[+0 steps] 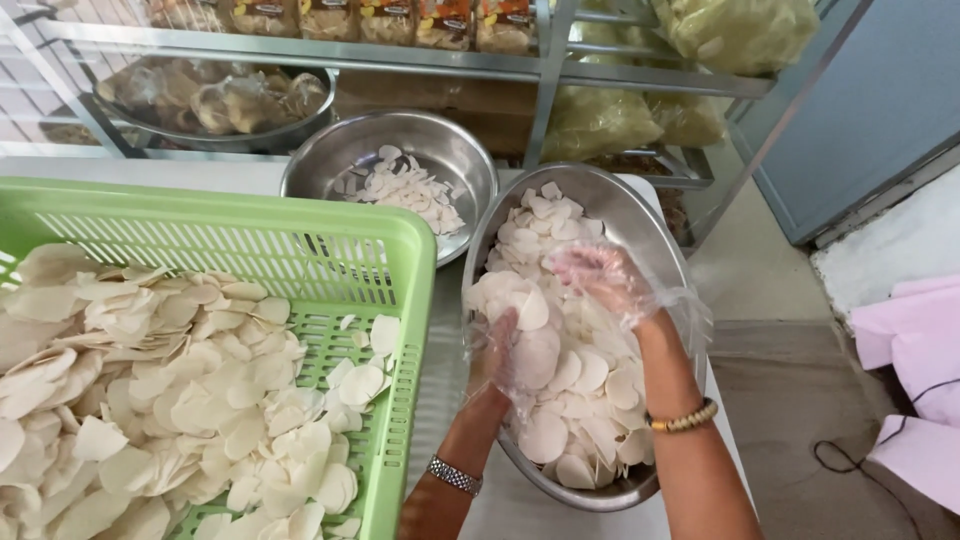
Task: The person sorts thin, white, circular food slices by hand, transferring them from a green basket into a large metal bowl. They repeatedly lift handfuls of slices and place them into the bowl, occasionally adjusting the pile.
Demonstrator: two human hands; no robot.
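Thin, pale, brittle round crackers (560, 370) in steel basin (640, 215): gloved left hand (497, 355) grips some, right hand (600, 278) open; lift loosely by edges.

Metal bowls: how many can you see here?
3. One large steel bowl under both hands, a smaller bowl behind the green basket, and a third on the shelf. Others may be hidden.

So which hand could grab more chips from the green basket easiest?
Probably the left hand. It sits at the near bowl's left edge, right beside the green basket of white chips. The right hand is deeper in the bowl, farther from the basket.
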